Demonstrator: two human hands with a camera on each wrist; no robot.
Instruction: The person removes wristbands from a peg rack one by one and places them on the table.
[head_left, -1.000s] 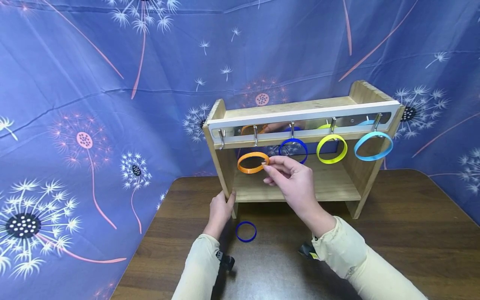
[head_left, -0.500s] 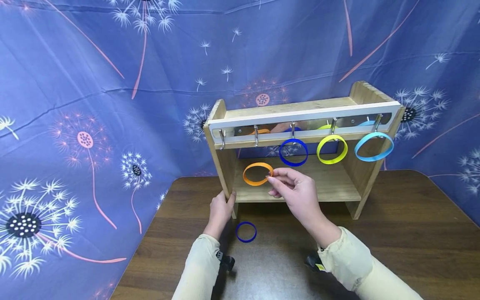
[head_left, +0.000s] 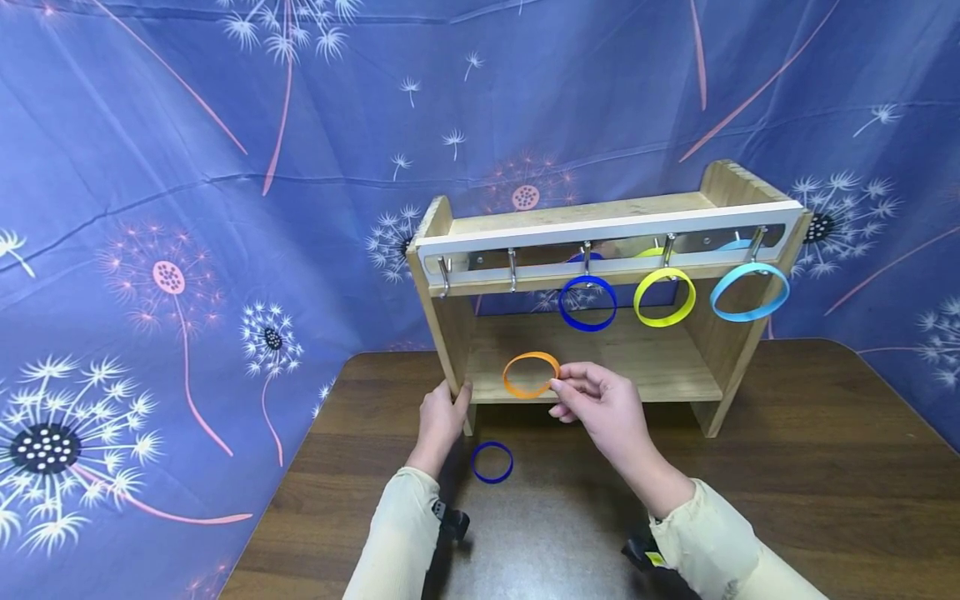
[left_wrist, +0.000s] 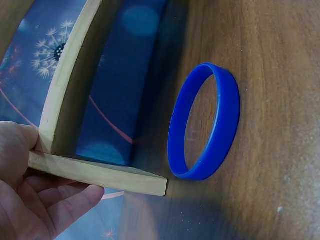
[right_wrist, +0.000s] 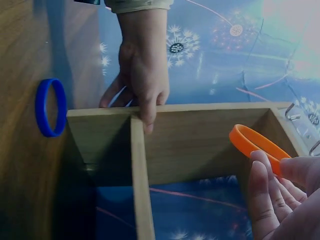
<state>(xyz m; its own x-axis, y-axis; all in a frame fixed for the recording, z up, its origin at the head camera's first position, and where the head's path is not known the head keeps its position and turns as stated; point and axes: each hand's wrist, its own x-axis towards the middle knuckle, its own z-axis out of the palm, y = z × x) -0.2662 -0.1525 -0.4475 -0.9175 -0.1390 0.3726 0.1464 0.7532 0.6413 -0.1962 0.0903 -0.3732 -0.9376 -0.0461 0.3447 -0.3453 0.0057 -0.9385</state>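
Observation:
My right hand (head_left: 603,408) pinches an orange silicone wristband (head_left: 531,353) by its right edge, thumb against fingertips. The band is held in front of the lower board of a wooden shelf (head_left: 592,354), below the hooks. My left hand (head_left: 441,421) grips the shelf's left side panel low down; in the left wrist view the thumb lies on one face and the fingers (left_wrist: 75,207) pass along the other. A dark blue wristband (head_left: 492,463) lies on the table near my left hand, and shows large in the left wrist view (left_wrist: 227,125).
A white-edged rail (head_left: 600,227) with several metal hooks runs across the shelf's front. Hanging from it are a dark blue band (head_left: 588,327), a yellow band (head_left: 664,322) and a light blue band (head_left: 750,315). The two leftmost hooks hold no band. A dandelion-patterned cloth (head_left: 300,108) hangs behind the brown table (head_left: 825,467).
My right hand has moved down and slightly right, carrying the orange wristband from just below the hooks to the level of the lower board. The left hand stays on the side panel.

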